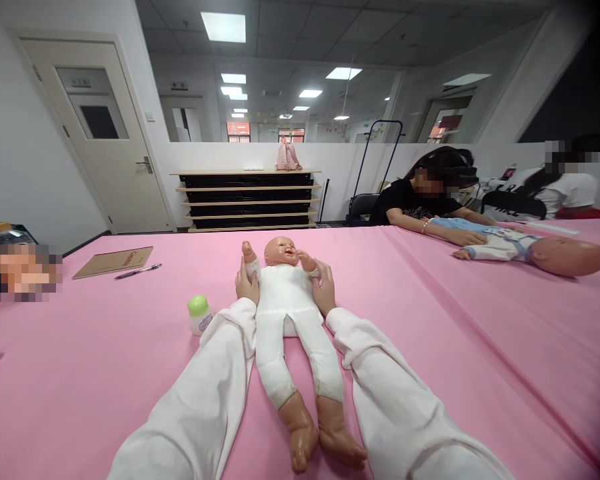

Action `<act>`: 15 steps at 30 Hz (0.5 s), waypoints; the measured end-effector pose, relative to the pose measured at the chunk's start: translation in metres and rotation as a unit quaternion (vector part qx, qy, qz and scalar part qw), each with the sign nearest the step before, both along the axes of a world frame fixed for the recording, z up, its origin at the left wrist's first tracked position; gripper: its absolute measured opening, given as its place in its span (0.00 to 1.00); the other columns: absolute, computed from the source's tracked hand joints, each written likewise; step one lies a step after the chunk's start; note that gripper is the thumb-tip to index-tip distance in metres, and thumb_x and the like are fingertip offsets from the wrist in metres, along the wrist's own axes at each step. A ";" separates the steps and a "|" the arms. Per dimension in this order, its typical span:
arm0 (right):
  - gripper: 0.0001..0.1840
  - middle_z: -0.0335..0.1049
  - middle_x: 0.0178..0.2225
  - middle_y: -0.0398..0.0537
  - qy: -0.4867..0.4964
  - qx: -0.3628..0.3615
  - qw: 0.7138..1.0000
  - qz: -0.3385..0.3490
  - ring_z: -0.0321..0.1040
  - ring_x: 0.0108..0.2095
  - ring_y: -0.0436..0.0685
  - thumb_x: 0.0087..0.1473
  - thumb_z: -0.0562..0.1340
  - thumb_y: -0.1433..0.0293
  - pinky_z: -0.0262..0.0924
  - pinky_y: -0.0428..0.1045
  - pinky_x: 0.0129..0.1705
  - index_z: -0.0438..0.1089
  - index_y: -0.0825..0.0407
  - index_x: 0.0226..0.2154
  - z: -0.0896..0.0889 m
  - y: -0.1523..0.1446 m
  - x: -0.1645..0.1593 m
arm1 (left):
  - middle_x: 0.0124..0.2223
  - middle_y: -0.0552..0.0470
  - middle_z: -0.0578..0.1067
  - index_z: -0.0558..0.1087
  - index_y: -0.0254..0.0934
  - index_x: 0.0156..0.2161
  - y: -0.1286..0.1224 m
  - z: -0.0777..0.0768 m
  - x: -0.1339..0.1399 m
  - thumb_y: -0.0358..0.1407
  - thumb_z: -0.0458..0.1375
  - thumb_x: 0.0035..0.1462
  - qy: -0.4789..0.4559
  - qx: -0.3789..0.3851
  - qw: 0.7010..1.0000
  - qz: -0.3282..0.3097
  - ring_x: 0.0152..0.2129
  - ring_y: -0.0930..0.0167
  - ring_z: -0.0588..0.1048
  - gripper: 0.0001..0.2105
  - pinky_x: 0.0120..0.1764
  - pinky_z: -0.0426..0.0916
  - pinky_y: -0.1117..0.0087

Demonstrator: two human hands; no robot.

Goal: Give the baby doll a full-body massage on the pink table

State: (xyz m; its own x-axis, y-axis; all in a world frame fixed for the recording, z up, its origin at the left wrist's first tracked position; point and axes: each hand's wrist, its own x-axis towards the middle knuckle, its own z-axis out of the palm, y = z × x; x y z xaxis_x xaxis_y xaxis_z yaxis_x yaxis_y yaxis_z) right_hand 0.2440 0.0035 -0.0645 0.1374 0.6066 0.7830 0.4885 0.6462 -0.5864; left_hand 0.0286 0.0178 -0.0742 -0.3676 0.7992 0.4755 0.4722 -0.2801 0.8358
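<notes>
1. Showing a baby doll (pixel 285 293) face up on a pink tablecloth (pixel 400 287), head farthest off, bare feet nearest, body framed by two white sleeves (pixel 195 393).
2. Gripping one of the doll's bent arms with the left hand (pixel 249 287) and the other with the right hand (pixel 324 288); cannot tell how firmly, with some fingertips hidden from this angle.
3. Could strain the join between hard forearm and soft white body by tugging harder on one side than on the other.
4. Could let the bald head (pixel 279 252) drop back if raising by the arms alone, without a palm underneath.
5. Could slip off the arms through too loose a hold, leaving the doll to roll sideways.
6. Could topple the green-capped white jar (pixel 199 317), upright just beside the left sleeve, by swinging that elbow outward.
7. Could rumple the tablecloth, creased over at the right, by dragging instead of lifting; might unsettle the jar as well.
8. Less likely to disturb the pen (pixel 138 271) and brown notebook (pixel 114 263), beyond the jar and well apart from both hands.
9. Unlikely to bump the second baby doll (pixel 515 244), under a co-worker's hand (pixel 467 238) at the far right, without a very wide reach.
</notes>
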 end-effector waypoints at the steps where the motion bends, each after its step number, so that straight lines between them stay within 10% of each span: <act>1: 0.27 0.59 0.48 0.49 -0.036 0.002 0.999 0.016 0.56 0.51 0.55 0.46 0.49 0.79 0.52 0.55 0.55 0.62 0.48 0.49 0.000 -0.001 -0.001 | 0.53 0.47 0.65 0.50 0.40 0.61 0.000 0.000 0.000 0.34 0.50 0.55 0.033 0.010 0.999 -0.007 0.48 0.64 0.64 0.28 0.51 0.58 0.63; 9: 0.29 0.59 0.48 0.47 -0.129 -0.036 0.989 0.058 0.57 0.50 0.55 0.45 0.49 0.82 0.52 0.57 0.54 0.66 0.44 0.47 -0.004 0.005 -0.001 | 0.48 0.47 0.66 0.63 0.44 0.55 0.002 -0.003 0.001 0.24 0.47 0.52 0.247 0.046 0.966 -0.062 0.44 0.64 0.61 0.25 0.50 0.57 0.63; 15: 0.27 0.60 0.46 0.48 -0.034 -0.042 0.997 0.052 0.58 0.49 0.54 0.46 0.50 0.79 0.53 0.55 0.54 0.65 0.47 0.48 -0.007 0.008 -0.004 | 0.50 0.46 0.66 0.59 0.41 0.57 0.004 -0.003 0.002 0.26 0.47 0.53 0.199 0.038 0.977 -0.064 0.47 0.64 0.62 0.25 0.52 0.56 0.60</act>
State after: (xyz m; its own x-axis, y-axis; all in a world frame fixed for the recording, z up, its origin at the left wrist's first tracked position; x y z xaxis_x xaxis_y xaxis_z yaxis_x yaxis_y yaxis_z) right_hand 0.2402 0.0111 -0.0714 0.0188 0.6790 0.7339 0.4612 0.6454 -0.6089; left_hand 0.0311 0.0216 -0.0774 -0.0400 0.7836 0.6200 0.7127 -0.4125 0.5674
